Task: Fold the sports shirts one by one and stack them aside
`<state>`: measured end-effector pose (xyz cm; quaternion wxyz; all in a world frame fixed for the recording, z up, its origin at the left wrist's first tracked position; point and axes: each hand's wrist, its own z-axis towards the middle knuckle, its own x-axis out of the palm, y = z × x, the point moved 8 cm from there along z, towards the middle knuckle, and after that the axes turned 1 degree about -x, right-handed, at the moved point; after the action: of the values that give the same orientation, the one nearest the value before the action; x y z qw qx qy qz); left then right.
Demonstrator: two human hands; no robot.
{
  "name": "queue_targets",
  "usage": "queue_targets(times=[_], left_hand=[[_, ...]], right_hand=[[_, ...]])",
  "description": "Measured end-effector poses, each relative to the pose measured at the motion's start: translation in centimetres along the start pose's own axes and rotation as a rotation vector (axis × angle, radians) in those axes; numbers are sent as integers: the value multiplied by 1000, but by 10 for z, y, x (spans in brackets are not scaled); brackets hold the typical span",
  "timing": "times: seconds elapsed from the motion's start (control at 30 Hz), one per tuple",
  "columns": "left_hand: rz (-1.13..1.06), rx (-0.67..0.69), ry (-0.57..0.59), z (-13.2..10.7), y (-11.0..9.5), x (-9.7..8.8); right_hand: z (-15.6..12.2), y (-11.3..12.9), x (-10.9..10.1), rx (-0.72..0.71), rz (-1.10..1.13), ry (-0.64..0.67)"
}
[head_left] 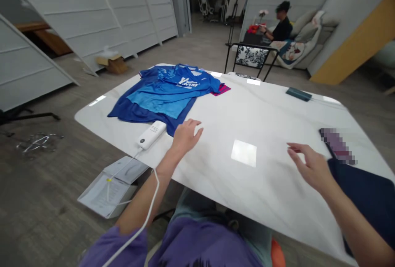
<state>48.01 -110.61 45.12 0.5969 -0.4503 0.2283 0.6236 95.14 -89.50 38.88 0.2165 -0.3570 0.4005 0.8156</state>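
Looks like an in-between step to me; left hand [186, 135] is loose and empty, blue shirt [169, 94] close by at its 11 o'clock; right hand [312, 166] is empty too; a two-handed grab would need it swinging toward 10 o'clock.

Tbl [262, 123] is smooth, glossy, marble-look w/ bright reflections; from its ctr, shirts [162, 96] at 10 o'clock are thin, smooth cloth w/ slight sheen, pwr bank [152, 134] at 9 smooth plastic. Chair [251, 56] at 12 is blk metal-look tube; carton [115, 64], farther out at 10, matt cardboard; pad [368, 193] btwn 3 & 4 matt, material unclear.
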Motion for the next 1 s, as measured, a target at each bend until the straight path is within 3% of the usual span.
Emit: queue_targets(times=[0.07,0.17,0.3,0.43,0.57,0.7,0.87,1.0], left_hand=[[45,-99,-53,7,59,-16],[107,-204,-87,22,117,-22],[168,-278,-73,42,154,-8],[203,-308,-56,53,175,2],[208,-291,-62,57,182,-4],[141,-185,-151,55,165,-24],[26,-29,-176,46,122,-41],[-88,120,-77,31,61,-33]], right_hand=[[45,52,52,-45,98,150],[123,120,133,-118,189,285],[240,185,232,-124,235,312],[343,229,289,-91,158,164],[405,235,311,129,63,14],[433,225,319,279,-13,-12],[449,215,300,252,175,-107],[443,197,266,159,253,-163]])
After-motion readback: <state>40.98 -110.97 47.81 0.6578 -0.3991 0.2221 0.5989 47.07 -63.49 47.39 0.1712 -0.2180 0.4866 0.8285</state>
